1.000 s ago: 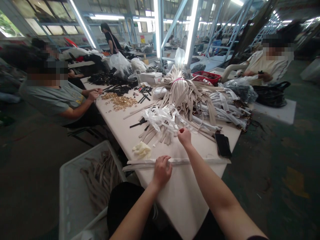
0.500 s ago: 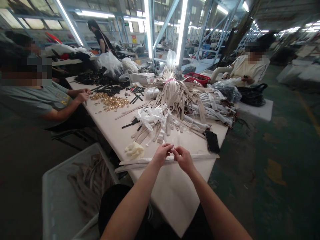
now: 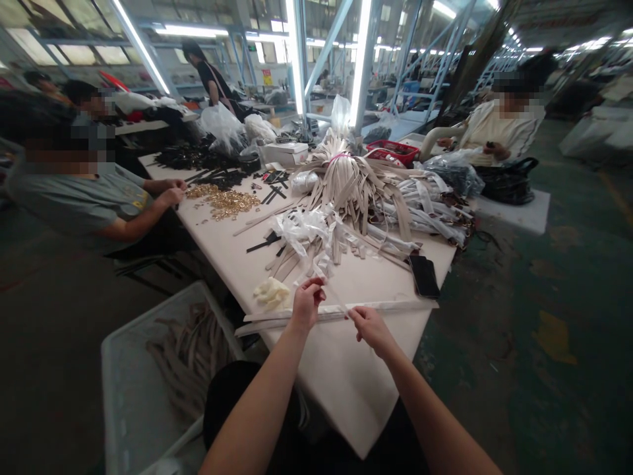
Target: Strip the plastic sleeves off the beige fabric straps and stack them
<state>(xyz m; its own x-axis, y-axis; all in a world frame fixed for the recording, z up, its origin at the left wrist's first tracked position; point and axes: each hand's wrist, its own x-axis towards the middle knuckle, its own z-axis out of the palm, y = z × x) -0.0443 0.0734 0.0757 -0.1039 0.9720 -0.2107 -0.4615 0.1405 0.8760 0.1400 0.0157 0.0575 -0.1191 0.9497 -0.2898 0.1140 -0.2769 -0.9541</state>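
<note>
Hands apart. Left hand (image 3: 307, 305) raised, fingers on a thin pale strand (image 3: 333, 295), too fine to identify; grip unclear. Right hand (image 3: 369, 332) on the long pale strap (image 3: 390, 309) along the tabletop's (image 3: 341, 376) near edge, grip unclear. Black phone (image 3: 424, 277) just beyond the strap, right.
</note>
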